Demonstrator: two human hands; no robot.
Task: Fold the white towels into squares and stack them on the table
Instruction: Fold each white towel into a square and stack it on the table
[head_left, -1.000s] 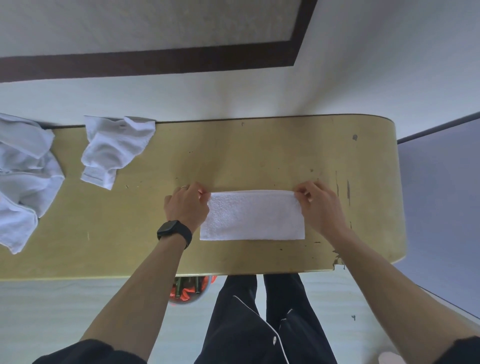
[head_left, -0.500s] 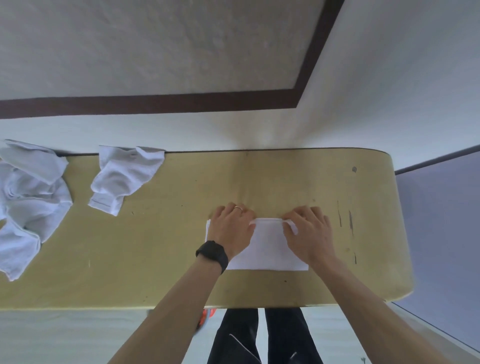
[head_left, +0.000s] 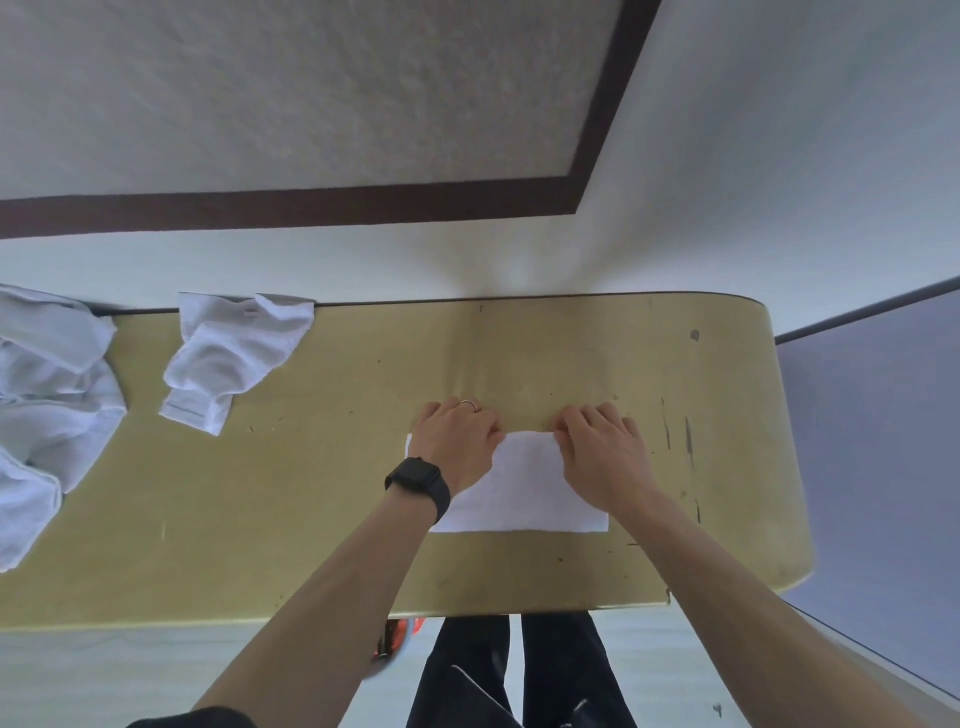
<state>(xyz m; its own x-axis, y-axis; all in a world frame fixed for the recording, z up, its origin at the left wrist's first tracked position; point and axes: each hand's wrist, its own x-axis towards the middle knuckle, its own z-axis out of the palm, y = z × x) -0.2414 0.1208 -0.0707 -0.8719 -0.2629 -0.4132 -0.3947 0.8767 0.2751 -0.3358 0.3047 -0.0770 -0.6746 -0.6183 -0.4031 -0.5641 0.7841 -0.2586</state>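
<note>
Towel (head_left: 524, 491) on table (head_left: 260, 519), left hand (head_left: 457, 447), right hand (head_left: 602, 457) pinching far edge

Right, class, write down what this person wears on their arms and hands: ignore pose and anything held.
The left hand has a thin ring on one finger and a black smartwatch with a black band at its wrist. The right hand shows no jewellery. Both forearms are bare; a dark sleeve edge shows high on the left arm.
</note>
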